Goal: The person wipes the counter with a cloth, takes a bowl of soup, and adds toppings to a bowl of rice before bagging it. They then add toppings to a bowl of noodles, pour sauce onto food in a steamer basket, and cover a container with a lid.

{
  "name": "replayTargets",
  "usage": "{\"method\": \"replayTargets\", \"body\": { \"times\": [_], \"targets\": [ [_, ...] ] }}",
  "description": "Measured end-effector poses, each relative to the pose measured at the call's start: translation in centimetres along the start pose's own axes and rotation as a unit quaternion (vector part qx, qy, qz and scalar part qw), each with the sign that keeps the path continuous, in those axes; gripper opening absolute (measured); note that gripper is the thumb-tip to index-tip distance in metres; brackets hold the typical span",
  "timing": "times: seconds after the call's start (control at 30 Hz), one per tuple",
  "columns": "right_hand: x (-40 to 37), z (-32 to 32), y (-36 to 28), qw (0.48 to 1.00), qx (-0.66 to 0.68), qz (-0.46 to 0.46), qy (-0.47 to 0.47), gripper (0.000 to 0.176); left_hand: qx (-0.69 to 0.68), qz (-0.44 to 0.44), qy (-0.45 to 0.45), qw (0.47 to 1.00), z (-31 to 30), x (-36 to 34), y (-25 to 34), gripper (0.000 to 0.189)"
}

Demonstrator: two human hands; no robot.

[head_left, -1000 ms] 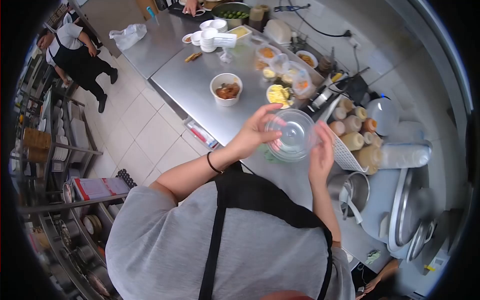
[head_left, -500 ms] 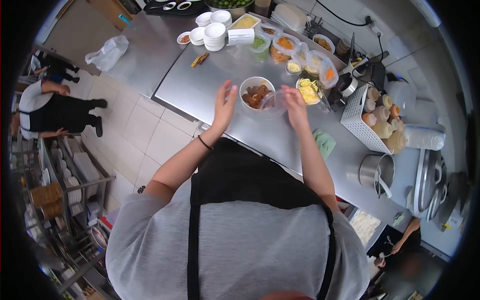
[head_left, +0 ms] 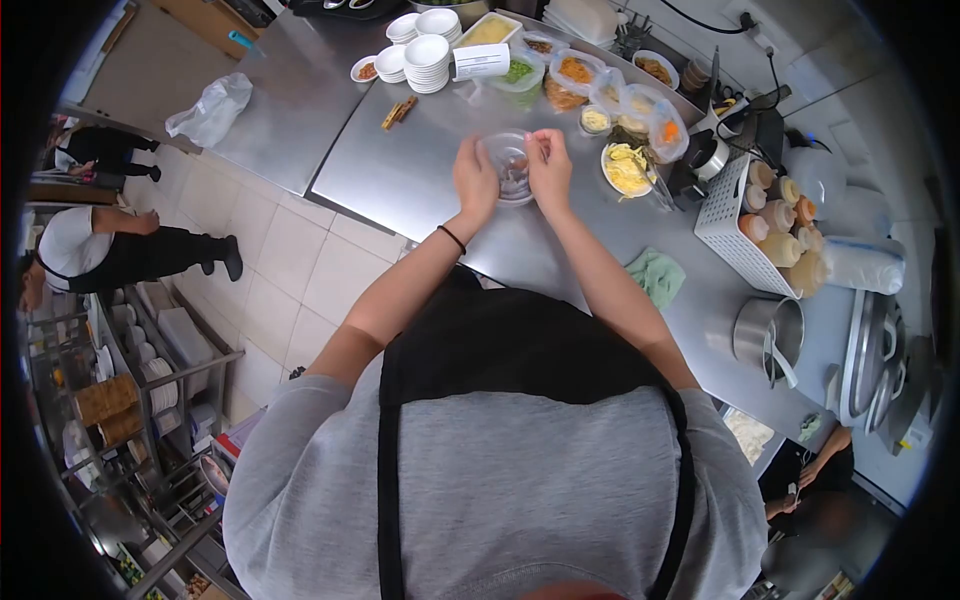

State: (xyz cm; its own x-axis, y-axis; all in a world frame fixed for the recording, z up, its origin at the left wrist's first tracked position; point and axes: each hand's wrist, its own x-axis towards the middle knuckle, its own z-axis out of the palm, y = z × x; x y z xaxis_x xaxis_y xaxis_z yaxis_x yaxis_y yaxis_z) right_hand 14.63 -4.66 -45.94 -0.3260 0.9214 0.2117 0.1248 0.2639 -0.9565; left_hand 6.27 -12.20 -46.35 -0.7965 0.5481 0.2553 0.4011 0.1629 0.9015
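A clear plastic lid (head_left: pixel 511 178) lies over a round white takeaway tub on the steel counter. Brown food inside shows dimly through it. My left hand (head_left: pixel 476 182) curls round the left side of the tub and lid. At the right edge, my right hand (head_left: pixel 549 172) holds the lid with its thumb and fingers together near the far rim. The hands hide most of the tub's sides. To the right is a bowl of yellow shreds (head_left: pixel 626 170) with tongs resting by it.
Stacked white dishes (head_left: pixel 427 64) and bagged toppings (head_left: pixel 575 75) line the counter's back. Toward the right are a green cloth (head_left: pixel 656 277), a white basket of sauce bottles (head_left: pixel 740 240) and a metal pot (head_left: pixel 768 333). Other people stand at far left and lower right.
My right hand has brought the lid left onto the tub, and my left hand has closed in on the tub's side. The brown food now shows only through the lid.
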Motion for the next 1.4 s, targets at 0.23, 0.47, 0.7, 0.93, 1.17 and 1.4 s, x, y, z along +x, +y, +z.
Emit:
{"method": "replayTargets", "body": {
  "times": [0.23, 0.47, 0.7, 0.93, 1.17, 1.4],
  "targets": [
    [-0.1, 0.8, 1.8, 0.998, -0.028, -0.023, 0.050, 0.024, 0.033, 0.042, 0.006, 0.999, 0.2, 0.4, -1.1, 0.029],
    [0.7, 0.6, 3.5, 0.994, -0.036, 0.100, -0.022, 0.041, -0.013, -0.087, -0.098, 0.991, -0.4, 2.3, -2.0, 0.036],
    [1.3, -0.1, 1.7, 0.977, 0.005, 0.198, -0.077, 0.040, -0.007, -0.065, -0.104, 0.992, -0.4, 2.7, -1.9, 0.032],
    [0.9, -3.7, -0.5, 0.996, -0.090, -0.020, -0.018, 0.029, 0.034, 0.022, -0.119, 0.992, -0.3, 3.3, -1.8, 0.030],
    [1.8, -22.4, 5.0, 0.901, -0.194, 0.010, 0.387, 0.036, -0.014, 0.234, -0.252, 0.939, 7.2, 0.0, 9.2, 0.030],
    [6.2, -25.3, 5.7, 0.919, 0.127, 0.276, 0.252, 0.021, -0.248, -0.112, -0.575, 0.772, 24.7, -7.2, 10.6, 0.019]
  ]
}}
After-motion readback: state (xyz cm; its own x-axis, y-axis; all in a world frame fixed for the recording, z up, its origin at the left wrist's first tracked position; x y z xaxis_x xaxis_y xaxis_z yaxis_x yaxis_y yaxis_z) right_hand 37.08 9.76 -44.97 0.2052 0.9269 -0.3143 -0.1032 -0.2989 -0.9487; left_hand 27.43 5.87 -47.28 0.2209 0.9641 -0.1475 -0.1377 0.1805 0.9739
